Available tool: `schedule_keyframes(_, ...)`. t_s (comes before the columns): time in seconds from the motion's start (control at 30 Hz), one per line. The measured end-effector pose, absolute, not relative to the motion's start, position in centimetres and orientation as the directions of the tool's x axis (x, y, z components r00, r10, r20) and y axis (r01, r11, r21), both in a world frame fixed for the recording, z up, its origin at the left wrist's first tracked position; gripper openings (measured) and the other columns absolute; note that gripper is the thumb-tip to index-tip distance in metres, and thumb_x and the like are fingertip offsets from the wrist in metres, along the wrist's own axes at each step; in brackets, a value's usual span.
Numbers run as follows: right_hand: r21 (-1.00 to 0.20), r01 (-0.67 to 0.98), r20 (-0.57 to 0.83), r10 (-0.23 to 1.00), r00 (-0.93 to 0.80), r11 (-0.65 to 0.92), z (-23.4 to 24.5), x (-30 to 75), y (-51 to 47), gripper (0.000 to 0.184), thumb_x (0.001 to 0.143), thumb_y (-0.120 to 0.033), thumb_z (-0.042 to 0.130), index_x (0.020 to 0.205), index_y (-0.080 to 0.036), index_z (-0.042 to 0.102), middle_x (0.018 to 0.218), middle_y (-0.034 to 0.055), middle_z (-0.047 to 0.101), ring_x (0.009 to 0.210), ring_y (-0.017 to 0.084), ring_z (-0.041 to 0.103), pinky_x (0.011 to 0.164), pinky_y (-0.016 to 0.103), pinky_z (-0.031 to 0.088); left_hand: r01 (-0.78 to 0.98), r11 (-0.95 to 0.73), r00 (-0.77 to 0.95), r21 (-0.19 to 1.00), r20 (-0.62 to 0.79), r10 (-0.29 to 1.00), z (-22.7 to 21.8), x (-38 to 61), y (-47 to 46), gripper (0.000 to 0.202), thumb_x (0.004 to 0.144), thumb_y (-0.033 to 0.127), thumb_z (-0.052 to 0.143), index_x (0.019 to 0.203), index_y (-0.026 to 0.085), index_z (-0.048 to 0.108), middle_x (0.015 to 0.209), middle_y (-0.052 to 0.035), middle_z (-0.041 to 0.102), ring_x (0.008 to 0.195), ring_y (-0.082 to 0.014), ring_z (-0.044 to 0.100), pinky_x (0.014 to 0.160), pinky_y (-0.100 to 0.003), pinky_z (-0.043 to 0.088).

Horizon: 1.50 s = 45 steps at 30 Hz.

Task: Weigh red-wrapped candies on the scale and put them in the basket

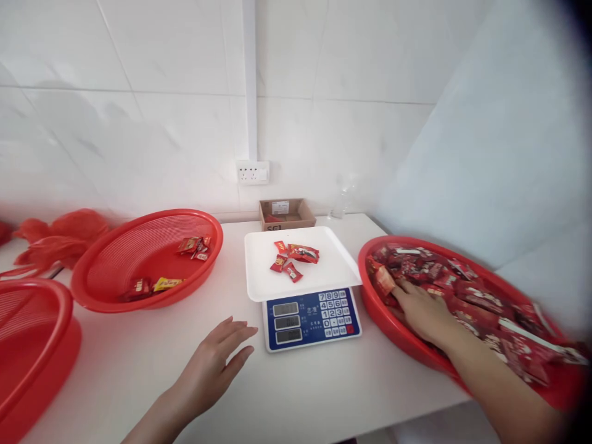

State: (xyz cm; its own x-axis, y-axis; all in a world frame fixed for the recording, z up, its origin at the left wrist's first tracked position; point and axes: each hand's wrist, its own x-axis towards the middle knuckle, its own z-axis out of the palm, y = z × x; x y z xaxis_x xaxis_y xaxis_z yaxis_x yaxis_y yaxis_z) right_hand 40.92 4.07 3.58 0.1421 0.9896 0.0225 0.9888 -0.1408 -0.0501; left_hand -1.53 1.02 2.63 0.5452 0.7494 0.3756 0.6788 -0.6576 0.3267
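My right hand (423,308) reaches into the red basket (383,324) on the right, fingers curled down among its heap of red snack packets (467,290); what they hold, if anything, is hidden. My left hand (217,361) lies flat and open on the white table, just left of the blue scale (312,317). The scale's white tray (263,271) carries several small red packets (293,259).
A red basket (106,277) at centre left holds a few packets. Another red basket (28,345) sits at the far left edge, with red mesh bags (60,237) behind it. A small cardboard box (287,214) stands against the tiled wall under a socket (252,172).
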Motion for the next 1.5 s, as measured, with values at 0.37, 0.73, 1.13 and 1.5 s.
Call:
schedule_keyframes(0.37,-0.342,0.862,-0.043,0.923,0.382,-0.373,5.8,41.0,3.7,0.04,0.081,-0.039,0.042,0.117,-0.021,0.048,0.107,0.0104,0.063,0.093,0.028,0.06,0.08,0.038,0.044,0.659,-0.719,0.588,0.221,0.444,0.676,1.8,-2.1,1.2,0.029,0.087,0.039,0.049,0.113,0.031,0.058,0.103,0.0011,0.07,0.1,-0.02,0.064,0.082,-0.029,0.054)
schedule_keyframes(0.73,-0.746,0.654,0.375,0.729,0.572,-0.129,5.2,42.8,4.2,0.039,0.07,-0.046,0.051,0.097,-0.019,0.058,0.104,0.0083,0.063,0.096,0.024,0.057,0.089,0.04,0.04,0.673,-0.72,0.591,0.17,0.461,0.662,1.8,-1.9,1.0,0.028,0.086,0.041,0.049,0.112,0.033,0.058,0.101,0.0052,0.071,0.094,-0.0183,0.067,0.074,-0.024,0.056)
schedule_keyframes(1.13,-0.72,0.688,0.559,0.512,0.652,-0.09,7.7,40.7,3.7,0.045,0.074,-0.049,0.051,0.103,-0.015,0.059,0.095,0.0112,0.064,0.086,0.025,0.058,0.085,0.043,0.043,0.684,-0.675,0.571,0.275,0.374,0.731,2.1,-2.5,0.1,0.028,0.087,0.034,0.049,0.115,0.031,0.056,0.102,0.0019,0.071,0.097,-0.0191,0.065,0.082,-0.028,0.054)
schedule_keyframes(1.5,-0.484,0.774,0.506,0.852,-0.133,0.408,4.4,26.3,8.6,0.023,0.082,-0.024,0.042,0.096,-0.021,0.06,0.104,0.0075,0.058,0.099,0.021,0.054,0.088,0.04,0.045,0.699,-0.648,0.566,0.301,0.32,0.76,2.8,-2.4,-1.1,0.028,0.09,0.03,0.044,0.116,0.029,0.053,0.103,-0.0006,0.069,0.097,-0.0195,0.064,0.088,-0.033,0.051)
